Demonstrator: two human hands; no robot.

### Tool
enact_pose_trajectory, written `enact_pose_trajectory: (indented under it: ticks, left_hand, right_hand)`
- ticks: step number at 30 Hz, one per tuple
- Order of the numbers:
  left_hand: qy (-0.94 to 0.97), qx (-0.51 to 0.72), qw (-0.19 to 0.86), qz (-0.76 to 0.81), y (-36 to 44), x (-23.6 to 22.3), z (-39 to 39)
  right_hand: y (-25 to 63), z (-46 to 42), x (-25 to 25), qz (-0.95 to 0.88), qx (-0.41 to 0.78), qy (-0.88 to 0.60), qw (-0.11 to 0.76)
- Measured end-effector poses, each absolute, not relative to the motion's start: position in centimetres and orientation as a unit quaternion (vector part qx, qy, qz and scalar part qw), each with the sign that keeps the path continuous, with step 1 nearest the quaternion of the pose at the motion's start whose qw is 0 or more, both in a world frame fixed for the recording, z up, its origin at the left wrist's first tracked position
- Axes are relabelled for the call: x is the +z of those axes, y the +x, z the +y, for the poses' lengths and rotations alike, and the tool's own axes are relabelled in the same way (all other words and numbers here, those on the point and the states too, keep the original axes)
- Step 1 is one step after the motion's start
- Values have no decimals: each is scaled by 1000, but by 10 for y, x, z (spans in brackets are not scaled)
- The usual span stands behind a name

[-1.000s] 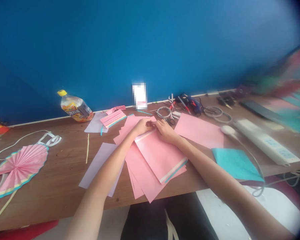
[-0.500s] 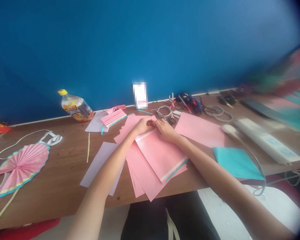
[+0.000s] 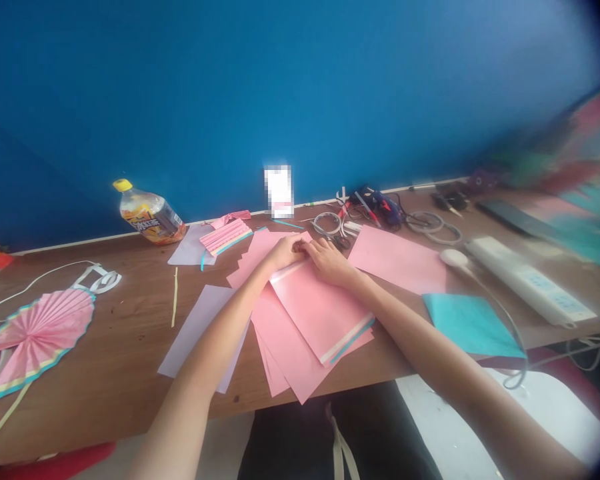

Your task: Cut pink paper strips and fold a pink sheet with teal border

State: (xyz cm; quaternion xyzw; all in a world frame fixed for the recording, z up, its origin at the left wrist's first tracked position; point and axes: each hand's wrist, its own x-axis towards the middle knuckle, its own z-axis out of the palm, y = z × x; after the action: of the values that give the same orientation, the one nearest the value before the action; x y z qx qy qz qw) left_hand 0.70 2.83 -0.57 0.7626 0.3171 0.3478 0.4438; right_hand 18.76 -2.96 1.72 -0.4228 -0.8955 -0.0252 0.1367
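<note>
Left hand (image 3: pixel 286 252) and right hand (image 3: pixel 331 261) meet mid-frame, whether pinching cannot be told; one striped pink sheet (image 3: pixel 325 308) extends below their grip, one fan (image 3: pixel 47 323) far left.

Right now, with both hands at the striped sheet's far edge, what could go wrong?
The striped sheet lies on loose pink sheets, so pressure from the left hand or right hand could skew it. Those pink sheets reach the desk's near edge and might get nudged. The cord hangs near the right arm and might snag.
</note>
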Motion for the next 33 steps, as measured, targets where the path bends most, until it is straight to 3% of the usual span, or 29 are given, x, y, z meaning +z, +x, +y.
enact_pose_trajectory:
  ticks: [33]
  left_hand:
    - [759, 360, 428, 333, 9, 0, 24]
  right_hand:
    - [180, -36, 22, -888, -48, -433, 145]
